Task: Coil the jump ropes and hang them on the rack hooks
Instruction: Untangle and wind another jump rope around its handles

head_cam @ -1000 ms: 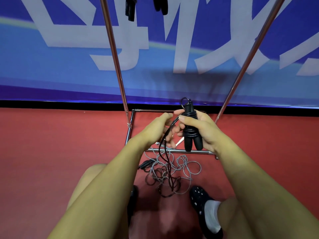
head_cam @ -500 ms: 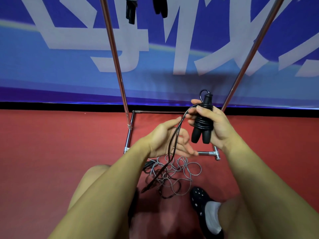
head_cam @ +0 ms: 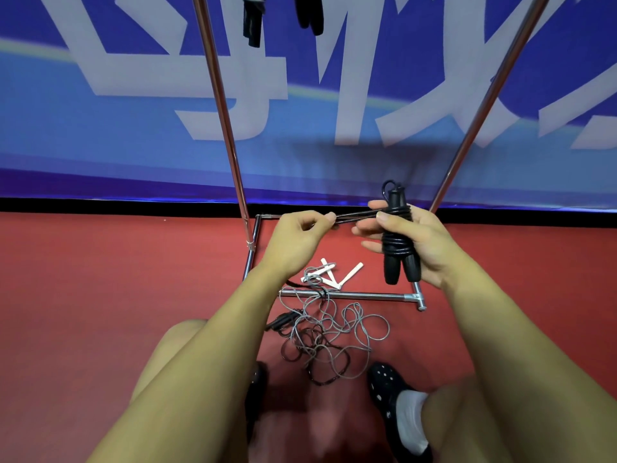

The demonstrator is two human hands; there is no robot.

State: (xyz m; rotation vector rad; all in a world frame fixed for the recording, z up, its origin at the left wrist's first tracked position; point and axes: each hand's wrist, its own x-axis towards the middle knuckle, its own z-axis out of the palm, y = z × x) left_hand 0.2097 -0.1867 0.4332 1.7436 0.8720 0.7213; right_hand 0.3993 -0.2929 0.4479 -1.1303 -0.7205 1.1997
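My right hand (head_cam: 414, 242) grips the two black handles of a jump rope (head_cam: 397, 252), held upright with black cord wound around them. My left hand (head_cam: 300, 238) pinches the free end of that black cord (head_cam: 355, 216), stretched taut toward the handles. On the red floor below lies a tangle of grey and dark ropes (head_cam: 327, 335), with a black handle (head_cam: 282, 320) at its left. The chrome rack (head_cam: 223, 121) stands in front of me. Two coiled ropes with black handles (head_cam: 252, 21) hang at the top edge.
The rack's base bar (head_cam: 367, 296) crosses the floor just past the tangle. White sticks (head_cam: 329, 274) lie inside the base frame. My black shoe with a white sock (head_cam: 397, 406) stands right of the tangle. A blue banner wall (head_cam: 100, 145) is behind the rack.
The black cord has come up off the floor tangle. My left hand rose and now pinches its end, pulling it taut sideways. My right hand shifted a little right with the handles.
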